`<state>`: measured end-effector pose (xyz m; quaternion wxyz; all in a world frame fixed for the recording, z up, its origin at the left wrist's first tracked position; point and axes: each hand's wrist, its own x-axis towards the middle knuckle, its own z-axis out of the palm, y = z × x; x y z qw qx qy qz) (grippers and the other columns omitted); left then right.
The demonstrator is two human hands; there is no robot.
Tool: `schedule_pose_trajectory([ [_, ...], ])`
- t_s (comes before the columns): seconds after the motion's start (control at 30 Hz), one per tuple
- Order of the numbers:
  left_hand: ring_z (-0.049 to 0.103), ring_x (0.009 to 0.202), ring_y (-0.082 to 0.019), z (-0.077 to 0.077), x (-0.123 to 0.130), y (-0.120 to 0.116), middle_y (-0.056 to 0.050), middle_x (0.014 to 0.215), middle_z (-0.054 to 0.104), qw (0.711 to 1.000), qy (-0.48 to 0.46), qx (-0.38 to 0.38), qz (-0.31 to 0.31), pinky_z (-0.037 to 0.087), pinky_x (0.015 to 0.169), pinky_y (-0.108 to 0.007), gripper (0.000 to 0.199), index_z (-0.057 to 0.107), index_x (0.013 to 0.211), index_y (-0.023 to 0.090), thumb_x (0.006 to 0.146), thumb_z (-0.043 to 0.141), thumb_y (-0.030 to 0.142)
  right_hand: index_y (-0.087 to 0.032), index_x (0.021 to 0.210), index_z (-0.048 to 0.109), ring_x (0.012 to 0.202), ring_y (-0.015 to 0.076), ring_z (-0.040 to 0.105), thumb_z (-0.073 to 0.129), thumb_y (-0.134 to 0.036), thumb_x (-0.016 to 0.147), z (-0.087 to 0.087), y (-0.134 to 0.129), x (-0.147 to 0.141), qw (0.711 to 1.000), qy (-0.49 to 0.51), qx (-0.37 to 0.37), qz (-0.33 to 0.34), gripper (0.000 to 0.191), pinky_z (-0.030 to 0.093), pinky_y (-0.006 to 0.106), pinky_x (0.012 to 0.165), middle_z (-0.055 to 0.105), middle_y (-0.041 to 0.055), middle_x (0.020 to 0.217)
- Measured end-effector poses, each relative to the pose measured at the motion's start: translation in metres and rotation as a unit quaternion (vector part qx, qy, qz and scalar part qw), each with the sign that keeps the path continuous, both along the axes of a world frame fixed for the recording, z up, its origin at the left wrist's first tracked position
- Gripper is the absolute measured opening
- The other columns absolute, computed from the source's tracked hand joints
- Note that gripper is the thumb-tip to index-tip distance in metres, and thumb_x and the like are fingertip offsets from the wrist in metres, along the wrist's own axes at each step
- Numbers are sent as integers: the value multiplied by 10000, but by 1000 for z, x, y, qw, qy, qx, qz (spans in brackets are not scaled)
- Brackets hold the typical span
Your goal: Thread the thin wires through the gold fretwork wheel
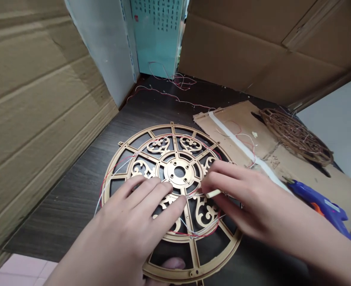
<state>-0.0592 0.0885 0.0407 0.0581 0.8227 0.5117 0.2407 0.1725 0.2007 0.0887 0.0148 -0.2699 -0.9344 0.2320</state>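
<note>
A round gold openwork frame (195, 254) with scroll ornaments and a central ring lies before me on the dark table. Thin red and white wires (201, 231) run round its inner ring. My left hand (139, 210) rests over the frame's left part, fingers spread, fingertips near the hub. Between the curled fingers of my right hand (235, 190) is a short cream-coloured stick (213, 194), its blunt end pointing left, just right of the hub. The fingertips touch the frame area near a wire. A fingertip-like shape shows beneath the frame's lower edge; whose it is cannot be made out.
At the right, a cardboard sheet (300, 178) with a white tape strip bears a brown openwork disc (297, 137) and a blue glue gun (321, 206). Loose wires (169, 94) trail across the dark table (71, 198) at the back. Cardboard walls (35, 99) stand left and behind.
</note>
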Motion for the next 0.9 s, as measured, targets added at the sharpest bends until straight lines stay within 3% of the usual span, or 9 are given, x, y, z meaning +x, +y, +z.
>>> schedule_pose_trajectory([
  [0.33,618,1157,-270,0,-1,0,-32,1310,682,1000,10,-6,-1,443,975,-468,544,589,1375,263,835,642,296,-220,1074,618,768,162,542,455,-66,997,-8,0,6,1000,4,2,5,238,402,301,636,577,45,993],
  [0.57,576,1246,-283,-4,-2,-1,-63,1362,654,999,33,2,-16,378,1094,-481,549,557,1416,235,890,653,358,-195,1039,655,852,185,558,497,-118,1007,-9,-2,-5,999,45,-4,10,178,438,323,705,604,52,1004],
  [0.77,572,1252,-313,7,-2,-1,-101,1384,628,998,47,-36,-19,456,1084,-529,633,543,1424,217,838,713,383,-200,1033,706,842,190,556,529,-138,1006,-20,-1,-5,994,111,1,14,189,421,327,707,617,52,968],
  [0.9,579,1229,-312,9,1,-3,-97,1378,625,998,48,-49,-8,480,1063,-544,633,549,1416,227,832,731,389,-190,982,693,834,192,554,526,-154,1013,-19,-2,-7,994,105,-4,4,173,419,333,701,617,57,971],
])
